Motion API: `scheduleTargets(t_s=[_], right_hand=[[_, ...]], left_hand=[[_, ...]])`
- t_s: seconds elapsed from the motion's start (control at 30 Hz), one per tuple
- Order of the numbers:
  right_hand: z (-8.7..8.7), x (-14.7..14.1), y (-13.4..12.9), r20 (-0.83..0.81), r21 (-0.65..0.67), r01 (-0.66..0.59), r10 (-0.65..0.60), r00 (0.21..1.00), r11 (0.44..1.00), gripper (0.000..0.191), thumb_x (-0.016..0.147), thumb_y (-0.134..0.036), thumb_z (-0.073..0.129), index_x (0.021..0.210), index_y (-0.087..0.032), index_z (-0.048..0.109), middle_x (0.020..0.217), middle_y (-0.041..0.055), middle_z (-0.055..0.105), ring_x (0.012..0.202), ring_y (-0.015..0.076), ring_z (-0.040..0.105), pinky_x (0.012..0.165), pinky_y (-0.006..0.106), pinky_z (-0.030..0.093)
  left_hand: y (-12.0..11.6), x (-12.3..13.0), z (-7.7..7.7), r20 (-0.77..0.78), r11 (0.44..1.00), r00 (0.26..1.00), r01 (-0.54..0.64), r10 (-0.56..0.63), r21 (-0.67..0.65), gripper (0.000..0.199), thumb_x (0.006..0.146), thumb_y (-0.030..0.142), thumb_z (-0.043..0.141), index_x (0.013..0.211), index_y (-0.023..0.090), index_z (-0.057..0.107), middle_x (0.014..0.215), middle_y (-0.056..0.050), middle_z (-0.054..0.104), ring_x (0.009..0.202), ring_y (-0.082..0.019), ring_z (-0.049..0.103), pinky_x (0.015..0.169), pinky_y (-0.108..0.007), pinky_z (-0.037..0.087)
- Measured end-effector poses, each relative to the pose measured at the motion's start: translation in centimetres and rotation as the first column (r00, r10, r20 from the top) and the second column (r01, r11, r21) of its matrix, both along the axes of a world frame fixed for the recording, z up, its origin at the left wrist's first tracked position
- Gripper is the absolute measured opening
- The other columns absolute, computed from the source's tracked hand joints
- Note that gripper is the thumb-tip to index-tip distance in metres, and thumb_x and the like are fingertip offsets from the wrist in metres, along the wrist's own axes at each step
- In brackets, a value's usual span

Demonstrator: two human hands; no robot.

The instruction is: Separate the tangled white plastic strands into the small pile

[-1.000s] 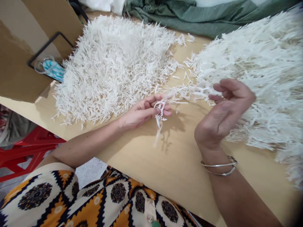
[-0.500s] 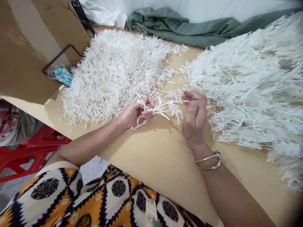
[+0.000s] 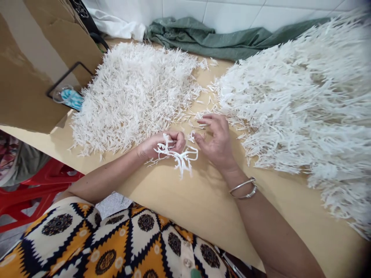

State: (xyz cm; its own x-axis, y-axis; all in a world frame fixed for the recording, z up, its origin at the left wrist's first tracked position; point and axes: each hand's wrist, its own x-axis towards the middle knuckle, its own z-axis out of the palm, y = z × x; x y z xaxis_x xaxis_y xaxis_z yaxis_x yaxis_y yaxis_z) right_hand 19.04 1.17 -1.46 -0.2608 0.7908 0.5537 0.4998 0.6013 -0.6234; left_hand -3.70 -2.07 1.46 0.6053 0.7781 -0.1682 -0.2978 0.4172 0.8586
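My left hand point(image 3: 165, 144) is closed around a white branching plastic sprig point(image 3: 182, 158), whose thin forked strands hang out below the fingers. To its right, my right hand point(image 3: 216, 141) is open, thumb and fingers apart. A small white piece point(image 3: 191, 136) shows just left of the right thumb; whether they touch I cannot tell. Behind my left hand spreads a heap of short loose white pieces point(image 3: 136, 96). Right of my right hand lies a larger pile of longer white branching strands point(image 3: 290, 104).
A cardboard box point(image 3: 43, 69) stands at the left, with a black wire frame and a blue-white packet point(image 3: 72, 98) at its side. Green cloth point(image 3: 197, 36) runs along the tiled wall. A red stool point(image 3: 37, 193) is beside the table point(image 3: 197, 216).
My right hand has moved left and its fingers have spread. The sprig in my left hand now hangs lower and more bunched. The whole view has shifted slightly.
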Motion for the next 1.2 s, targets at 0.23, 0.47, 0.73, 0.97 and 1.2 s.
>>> scheduleTargets(t_s=[0.23,0.47,0.73,0.97,1.2], right_hand=[[-0.6,-0.1,-0.4,0.332,-0.006,0.064,-0.059,0.941,0.998,0.064,0.091,-0.058,0.076,0.143,-0.026,0.056,0.152,0.0188,0.046,0.144,0.0419,0.044,0.121,0.067,0.037],[-2.4,0.7,1.4,0.079,0.015,0.245,-0.245,0.966,0.969,0.044,0.097,-0.051,0.069,0.132,-0.025,0.061,0.139,0.0170,0.054,0.138,0.0367,0.052,0.120,0.066,0.041],[-2.8,1.0,2.4,-0.148,-0.022,0.231,-0.232,0.961,0.973,0.023,0.096,-0.034,0.059,0.116,-0.024,0.066,0.122,0.0121,0.062,0.125,0.0301,0.059,0.119,0.061,0.043],[-2.8,0.7,2.4,-0.186,-0.049,0.244,-0.249,0.950,0.968,0.020,0.093,-0.027,0.059,0.110,-0.022,0.068,0.119,0.0134,0.062,0.123,0.0296,0.059,0.118,0.057,0.045],[-2.6,0.6,2.3,-0.079,-0.064,0.246,-0.250,0.965,0.967,0.020,0.095,-0.017,0.057,0.112,-0.022,0.065,0.121,0.0137,0.061,0.125,0.0293,0.058,0.120,0.056,0.043]], left_hand=[[0.5,-1.6,2.0,-0.312,0.806,0.809,0.564,-0.498,0.177,0.032,0.088,0.047,0.073,0.074,0.019,0.075,0.080,-0.009,0.070,0.074,-0.018,0.062,0.071,-0.031,0.054],[-0.8,-0.6,5.5,-0.591,0.654,0.707,0.663,-0.388,0.363,0.025,0.086,0.013,0.069,0.099,0.025,0.087,0.122,-0.009,0.083,0.109,-0.022,0.080,0.091,-0.027,0.060],[-4.1,-0.2,10.3,-0.735,0.622,0.678,0.573,0.005,0.533,0.016,0.091,0.020,0.068,0.096,0.025,0.082,0.096,-0.005,0.084,0.087,-0.019,0.076,0.091,-0.031,0.055],[-5.9,3.4,5.7,-0.687,0.567,0.664,0.457,0.295,0.685,0.036,0.101,0.049,0.066,0.120,0.019,0.074,0.124,-0.015,0.071,0.111,-0.022,0.069,0.102,-0.033,0.052],[-7.7,2.5,3.8,-0.873,0.558,0.439,0.679,0.214,0.478,0.028,0.102,0.043,0.066,0.089,0.020,0.077,0.091,-0.007,0.078,0.086,-0.018,0.067,0.082,-0.030,0.044]])
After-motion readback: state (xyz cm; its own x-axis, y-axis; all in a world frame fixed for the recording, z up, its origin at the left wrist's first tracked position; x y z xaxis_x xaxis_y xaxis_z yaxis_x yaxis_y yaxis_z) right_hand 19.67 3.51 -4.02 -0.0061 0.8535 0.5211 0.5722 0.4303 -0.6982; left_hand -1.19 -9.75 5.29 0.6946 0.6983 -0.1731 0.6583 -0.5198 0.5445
